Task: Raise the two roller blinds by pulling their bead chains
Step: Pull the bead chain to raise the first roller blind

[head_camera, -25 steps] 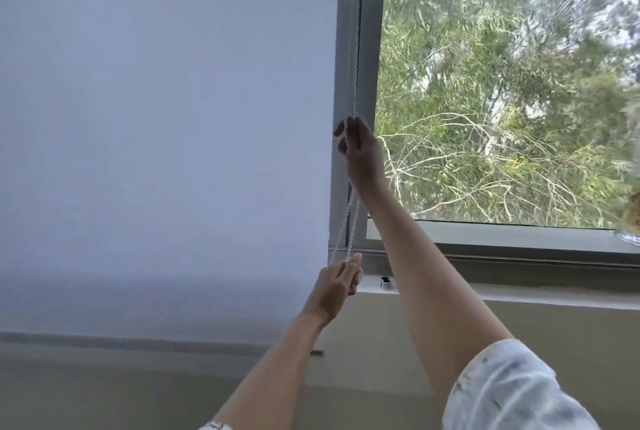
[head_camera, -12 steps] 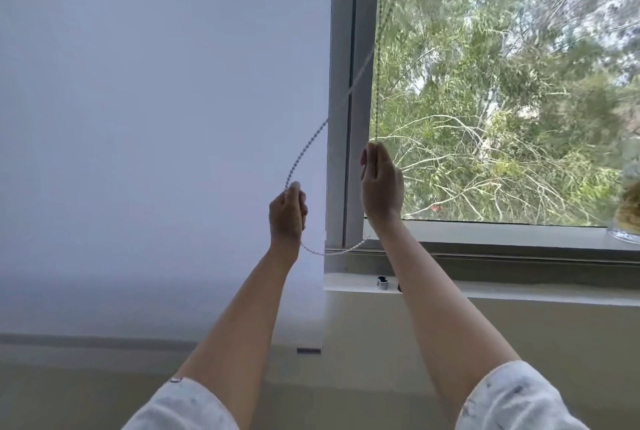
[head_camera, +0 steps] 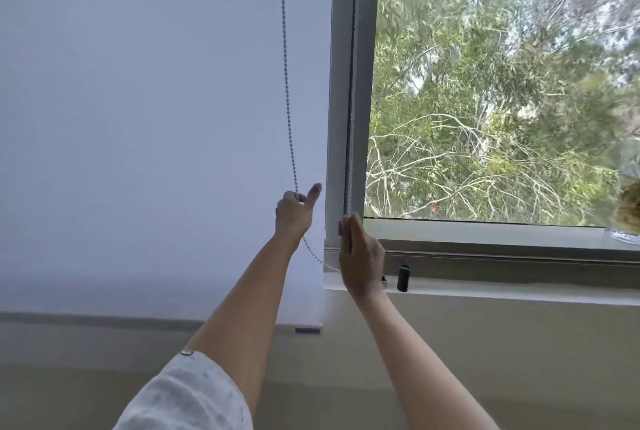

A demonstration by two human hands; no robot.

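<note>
While the left hand (head_camera: pixel 294 213) pinches the bead chain (head_camera: pixel 286 83) in front of the lowered roller blind (head_camera: pixel 138 118), thumb out, the right hand (head_camera: pixel 360 256) grips the other strand at the window frame (head_camera: pixel 341 83). Chain loop sags between both hands.

Green trees (head_camera: pixel 491 90) beyond the window glass, small black cylinder (head_camera: pixel 403 277) upright on the sill (head_camera: pixel 519 294)

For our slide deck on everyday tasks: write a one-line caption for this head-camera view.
Both hands, left and right, hold the bead chain beside a lowered white roller blind.
</note>
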